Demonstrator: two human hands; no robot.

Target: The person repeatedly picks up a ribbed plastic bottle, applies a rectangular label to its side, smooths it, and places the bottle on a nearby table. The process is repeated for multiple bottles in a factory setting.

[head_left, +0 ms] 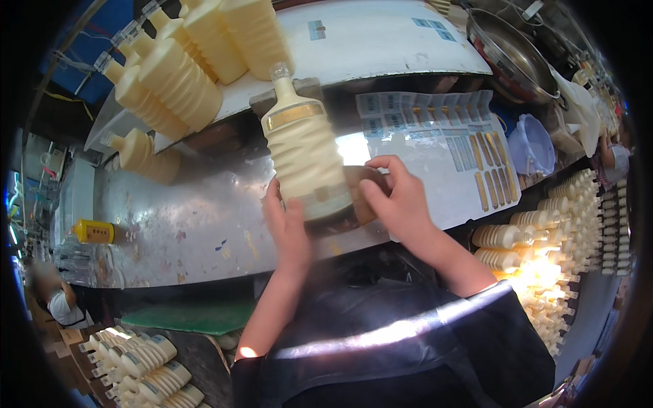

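Note:
A cream bottle (304, 156) with rippled sides, a clear cap and a gold label strip (294, 115) below its neck leans back on the bench, neck pointing away from me. A paler band shows near its base. My left hand (289, 228) grips the lower left of the bottle, thumb on the near face. Beside the base on the right, my right hand (405, 204) pinches a dark brown curved piece (360, 194) between thumb and fingers. Whether that piece is a pad or part of a stand, I cannot tell. A label sheet (500, 139) with gold strips and blue-grey labels lies right of my right hand.
Several cream bottles (180, 81) stand at the far left; another bottle (146, 156) is nearer. A yellow container (94, 231) lies on the metal bench (183, 238). A lilac bucket (532, 146) and a metal pan (513, 51) are at right. Rows of bottles (143, 364) fill both lower sides.

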